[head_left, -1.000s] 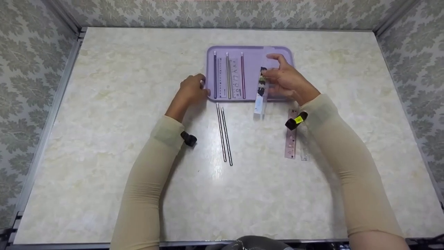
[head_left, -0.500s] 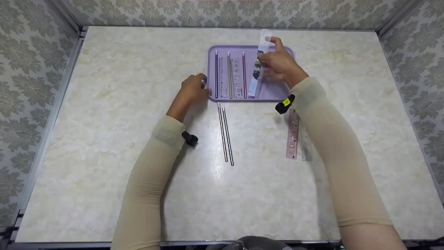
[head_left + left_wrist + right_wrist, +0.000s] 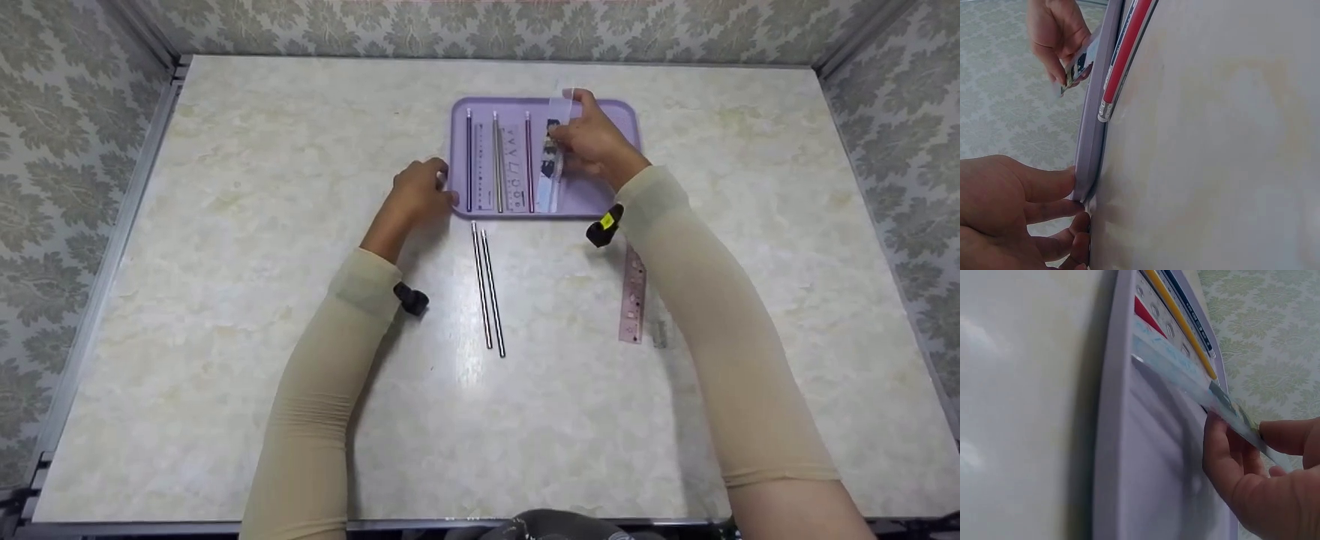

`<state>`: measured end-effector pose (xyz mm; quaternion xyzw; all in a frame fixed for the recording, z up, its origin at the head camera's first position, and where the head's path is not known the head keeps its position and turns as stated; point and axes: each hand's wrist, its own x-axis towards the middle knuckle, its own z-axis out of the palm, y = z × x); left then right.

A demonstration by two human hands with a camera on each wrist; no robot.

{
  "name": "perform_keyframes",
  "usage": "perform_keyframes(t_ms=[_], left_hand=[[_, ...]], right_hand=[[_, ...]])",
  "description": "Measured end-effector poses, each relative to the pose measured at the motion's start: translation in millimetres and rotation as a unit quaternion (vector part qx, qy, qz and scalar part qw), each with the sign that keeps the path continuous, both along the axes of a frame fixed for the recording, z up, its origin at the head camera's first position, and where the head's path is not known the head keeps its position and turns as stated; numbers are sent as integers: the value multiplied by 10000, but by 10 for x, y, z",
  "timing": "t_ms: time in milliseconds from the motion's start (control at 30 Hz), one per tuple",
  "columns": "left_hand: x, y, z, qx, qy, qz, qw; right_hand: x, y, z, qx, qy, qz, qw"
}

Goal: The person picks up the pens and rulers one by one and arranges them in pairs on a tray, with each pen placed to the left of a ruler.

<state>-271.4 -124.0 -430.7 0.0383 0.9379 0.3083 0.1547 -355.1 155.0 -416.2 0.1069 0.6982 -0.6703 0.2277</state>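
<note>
A lilac tray (image 3: 594, 198) lies towards the back of the table. My left hand (image 3: 420, 189) holds its left edge, thumb against the rim in the left wrist view. My right hand (image 3: 596, 141) pinches a clear ruler with a dark picture print (image 3: 548, 169) between thumb and fingers. That ruler slants over the tray, its near end low by the front rim, beside a red pencil (image 3: 529, 165). Further left in the tray are a clear stencil ruler (image 3: 514, 169), a yellow pencil (image 3: 1182, 320), another clear ruler (image 3: 484, 169) and a dark blue pencil (image 3: 469, 161).
Two pencils (image 3: 492, 292) lie on the table in front of the tray; a red one (image 3: 1129, 53) with a white eraser shows in the left wrist view. A pink ruler (image 3: 632, 300) and a clear ruler (image 3: 659, 330) lie under the right forearm.
My right hand has carried the printed ruler from above the tray's front edge, first back, then left and down beside the red pencil. My left hand stays at the tray's edge.
</note>
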Motion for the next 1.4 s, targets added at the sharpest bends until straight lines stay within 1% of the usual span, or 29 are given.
perform_keyframes(t_ms=[200,433,567,700,867,1000,1100,1200,1300,1333,1400], left_hand=[[3,-3,-9,16,-1,-11,10000],[-4,-14,-12,4,28,-48,10000],[-20,-13,-22,-65,49,-73,9999],[-26,-9,-27,-81,29,-62,9999],[-18,-7,-26,-43,26,-24,10000],[-15,-11,-19,-29,37,-42,10000],[-13,-10,-16,-41,61,-45,10000],[-12,-7,-17,-28,75,-36,10000],[-10,-4,-19,-10,68,-24,10000],[-9,-3,-18,7,61,-20,10000],[-8,-3,-18,9,81,-38,10000]], right_hand=[[7,-50,-37,317,-140,156,9993],[9,-94,-53,896,50,278,9956],[16,-120,-47,1198,56,336,9922],[24,-138,-44,1501,58,438,9877],[39,-150,-26,1991,128,638,9778],[47,-166,-13,2027,46,621,9772],[50,-182,-7,2092,60,639,9758],[56,-199,-2,2351,167,734,9690],[53,-210,-10,2663,307,845,9597],[51,-212,-13,2799,365,894,9552],[44,-207,-17,3193,543,1063,9401]])
